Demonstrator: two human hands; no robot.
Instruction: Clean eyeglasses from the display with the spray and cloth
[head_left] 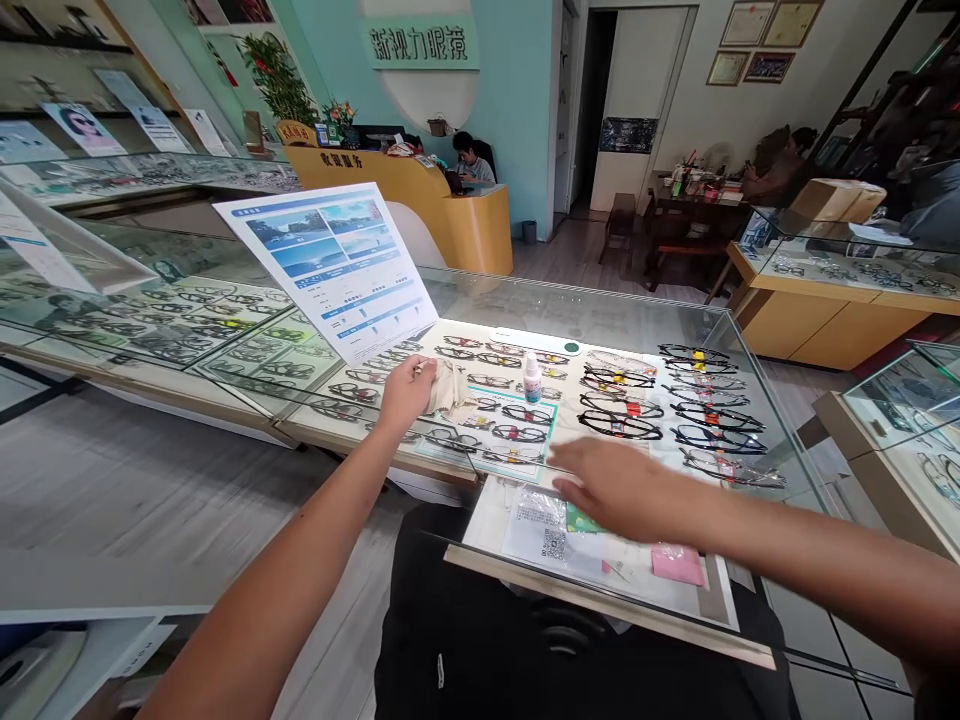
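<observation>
My left hand [409,392] is closed on a crumpled beige cloth [448,388] on top of the glass display counter [600,310]. To the right of the cloth, a small white bottle [532,382] with a printed label stands upright on the glass. My right hand [611,485] hovers over the near edge of the counter and the pulled-out drawer [600,600]. Its fingers are stretched out to the left, and I see nothing in them. Below it in the drawer are a paper with a QR code [553,543], a partly covered green packet [579,518] and a pink packet [679,563].
Rows of eyeglasses [621,425] lie under the glass. A printed board [337,270] leans upright on the counter, left of the bottle. Farther back, people sit at a yellow reception desk [476,235] and a dark table [690,190]. Another display case [915,410] stands at right.
</observation>
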